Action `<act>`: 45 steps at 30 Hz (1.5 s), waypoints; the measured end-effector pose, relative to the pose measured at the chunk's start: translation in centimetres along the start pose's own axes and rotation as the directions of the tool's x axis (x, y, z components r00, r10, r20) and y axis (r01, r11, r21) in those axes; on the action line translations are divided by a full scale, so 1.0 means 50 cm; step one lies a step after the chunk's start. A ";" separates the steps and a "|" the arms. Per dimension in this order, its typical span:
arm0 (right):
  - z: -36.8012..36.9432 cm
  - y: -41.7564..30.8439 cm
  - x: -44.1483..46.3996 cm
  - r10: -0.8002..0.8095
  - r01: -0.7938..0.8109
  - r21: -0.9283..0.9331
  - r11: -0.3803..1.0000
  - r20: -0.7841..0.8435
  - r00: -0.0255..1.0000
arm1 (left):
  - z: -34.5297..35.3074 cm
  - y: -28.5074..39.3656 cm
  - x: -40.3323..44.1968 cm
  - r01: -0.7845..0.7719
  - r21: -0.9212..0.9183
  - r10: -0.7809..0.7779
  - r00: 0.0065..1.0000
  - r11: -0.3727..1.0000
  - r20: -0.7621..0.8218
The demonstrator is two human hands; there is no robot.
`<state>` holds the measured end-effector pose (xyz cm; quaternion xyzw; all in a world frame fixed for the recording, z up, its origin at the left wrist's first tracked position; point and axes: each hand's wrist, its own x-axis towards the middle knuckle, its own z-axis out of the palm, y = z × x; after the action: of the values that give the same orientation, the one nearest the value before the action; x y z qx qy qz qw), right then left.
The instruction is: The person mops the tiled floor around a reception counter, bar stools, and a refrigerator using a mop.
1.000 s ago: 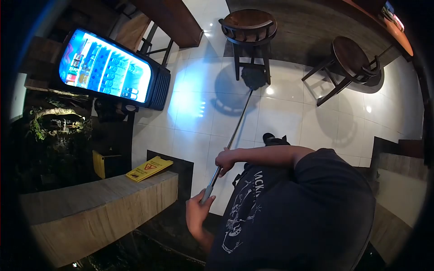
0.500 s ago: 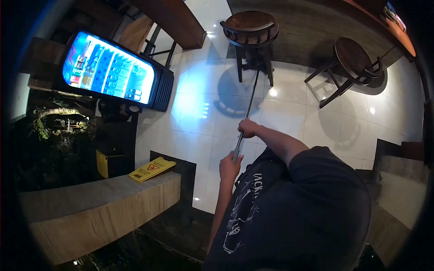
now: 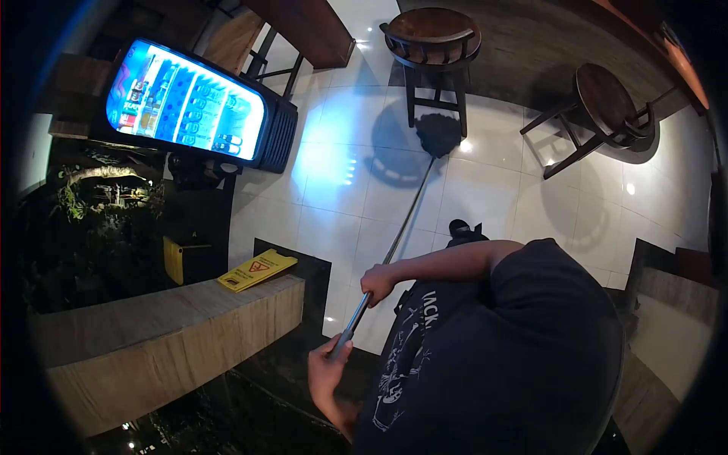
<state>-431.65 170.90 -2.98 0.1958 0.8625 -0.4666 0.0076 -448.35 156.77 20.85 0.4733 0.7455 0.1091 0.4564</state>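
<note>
A mop with a long metal pole slants across the white tiled floor. Its dark, shaggy head lies on the tiles at the front legs of a wooden bar stool. My left hand is wrapped round the grey grip at the pole's near end. Farther up the shaft, my right hand is closed on it, with the right arm reaching across my front. One dark shoe shows beyond my right forearm.
A second stool stands to the right. At left are a lit drinks fridge, a yellow caution sign lying on a stone-look ledge, and dark planting. A wooden counter runs along the back.
Both hands have drawn the mop back toward me and to the left. Its head has come out from under the stool. A shoe has come into view.
</note>
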 end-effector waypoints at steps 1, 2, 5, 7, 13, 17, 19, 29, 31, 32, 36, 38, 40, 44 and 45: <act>0.002 -0.002 0.001 -0.026 0.026 0.022 0.999 0.002 1.000 | 0.003 0.002 0.003 0.015 0.071 -0.013 1.000 0.997 -0.021; -0.001 0.006 -0.003 -0.038 0.038 -0.010 0.999 -0.015 0.999 | 0.013 0.006 0.009 0.031 0.141 -0.025 0.999 0.990 -0.044; 0.006 0.056 -0.011 -0.035 0.033 -0.037 0.999 -0.044 0.998 | 0.054 0.033 0.031 0.064 0.250 -0.043 0.995 0.966 -0.092; 0.010 0.106 -0.025 0.019 -0.022 -0.078 0.997 -0.042 0.999 | 0.095 0.024 0.055 0.024 0.262 0.001 0.995 0.965 -0.095; 0.000 0.307 -0.104 0.288 -0.313 -0.246 0.917 -0.130 0.949 | 0.288 -0.060 0.252 -0.149 0.066 0.146 0.988 0.987 0.056; -0.041 0.357 -0.141 0.302 -0.352 -0.294 0.889 -0.201 0.932 | 0.323 0.010 0.282 -0.148 0.011 0.147 0.986 0.989 0.083; -0.058 0.340 -0.148 0.305 -0.332 -0.282 0.900 -0.137 0.942 | 0.314 0.000 0.283 -0.177 -0.036 0.179 0.981 0.984 0.076; -0.108 0.052 -0.046 0.018 -0.022 0.100 0.995 0.049 0.999 | 0.026 0.103 0.034 0.020 -0.035 -0.021 0.999 0.999 -0.045; -0.086 0.055 -0.052 0.004 -0.002 0.088 0.996 -0.025 1.000 | 0.037 0.093 0.045 -0.028 0.123 0.036 0.997 0.992 -0.061; -0.082 0.062 -0.056 -0.002 0.007 0.079 0.997 -0.063 0.998 | 0.046 0.099 0.048 -0.001 0.223 0.019 0.997 0.975 -0.078; -0.061 0.133 -0.065 -0.021 0.025 0.036 0.999 -0.118 0.993 | 0.100 0.113 0.070 -0.041 0.312 0.081 0.990 0.949 -0.115; -0.046 0.189 -0.074 0.017 -0.035 -0.078 0.996 -0.218 0.976 | 0.143 0.090 0.116 -0.098 0.317 0.133 0.987 0.943 -0.090; -0.027 0.261 -0.079 0.084 -0.149 -0.194 0.970 -0.308 0.948 | 0.195 0.060 0.177 -0.154 0.292 0.180 0.982 0.944 -0.063; -0.042 0.372 -0.152 0.236 -0.344 -0.273 0.898 -0.361 0.902 | 0.321 0.040 0.279 -0.260 0.112 0.260 0.965 0.959 0.019; -0.050 0.386 -0.169 0.254 -0.361 -0.263 0.895 -0.366 0.895 | 0.341 0.046 0.293 -0.246 0.068 0.243 0.969 0.967 0.043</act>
<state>-416.79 179.53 -15.40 0.4009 0.8742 -0.2726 -0.0266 -435.57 165.19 4.21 0.5797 0.6770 0.1291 0.4346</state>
